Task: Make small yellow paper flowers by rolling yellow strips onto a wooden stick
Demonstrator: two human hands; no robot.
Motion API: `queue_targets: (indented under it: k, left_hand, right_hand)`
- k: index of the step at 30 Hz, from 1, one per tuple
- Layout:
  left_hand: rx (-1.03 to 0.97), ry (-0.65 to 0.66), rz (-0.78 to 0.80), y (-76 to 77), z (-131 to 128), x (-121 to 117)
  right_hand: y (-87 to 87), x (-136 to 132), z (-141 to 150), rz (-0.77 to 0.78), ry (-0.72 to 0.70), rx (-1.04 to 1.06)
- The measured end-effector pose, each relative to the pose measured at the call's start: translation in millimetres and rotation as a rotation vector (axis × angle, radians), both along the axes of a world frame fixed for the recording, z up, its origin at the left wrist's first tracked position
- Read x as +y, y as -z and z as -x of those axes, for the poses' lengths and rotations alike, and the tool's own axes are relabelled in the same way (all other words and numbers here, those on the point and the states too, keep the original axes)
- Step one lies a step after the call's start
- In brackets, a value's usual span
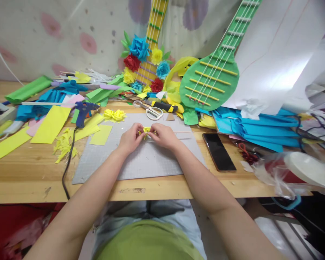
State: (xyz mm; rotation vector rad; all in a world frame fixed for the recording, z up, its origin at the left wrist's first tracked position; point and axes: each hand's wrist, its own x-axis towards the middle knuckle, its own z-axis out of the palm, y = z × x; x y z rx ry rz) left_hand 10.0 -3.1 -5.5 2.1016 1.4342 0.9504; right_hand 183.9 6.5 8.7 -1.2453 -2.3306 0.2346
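Observation:
My left hand (130, 138) and my right hand (164, 135) meet over a grey cutting mat (141, 162). Both pinch a small yellow paper flower piece (146, 130) between their fingertips, with the fingers curled closed around it. Two finished yellow paper flowers (114, 115) lie at the mat's far left corner. White-handled scissors (151, 109) rest at the mat's far edge.
A blue glue gun (83, 110) stands left of the mat, its black cord trailing off the table's front edge. Yellow paper sheets and scraps (62, 142) lie left. A black phone (219, 151) lies right. Paper guitars (209, 79), paper flowers and blue paper crowd the back.

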Motion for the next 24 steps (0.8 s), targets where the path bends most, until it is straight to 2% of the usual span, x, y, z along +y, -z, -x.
queue_targets:
  k: [5, 9, 15, 24]
  left_hand:
    - [0.148, -0.031, -0.245, -4.2, -1.7, -1.8]
    - [0.219, -0.015, -0.391, -3.6, -1.6, -1.1]
    - [0.227, -0.004, -0.365, -1.2, -1.2, 0.8]
    - [0.299, -0.03, -0.29, -4.6, -3.1, -1.0]
  right_hand:
    - [-1.3, -1.1, 4.3, 0.046, 0.083, 0.026]
    - [0.8, -0.6, 5.2, 0.05, 0.064, 0.072]
    - [4.6, -0.4, 6.2, 0.035, -0.014, 0.099]
    - [-0.4, -3.2, 6.3, 0.005, -0.013, 0.03]
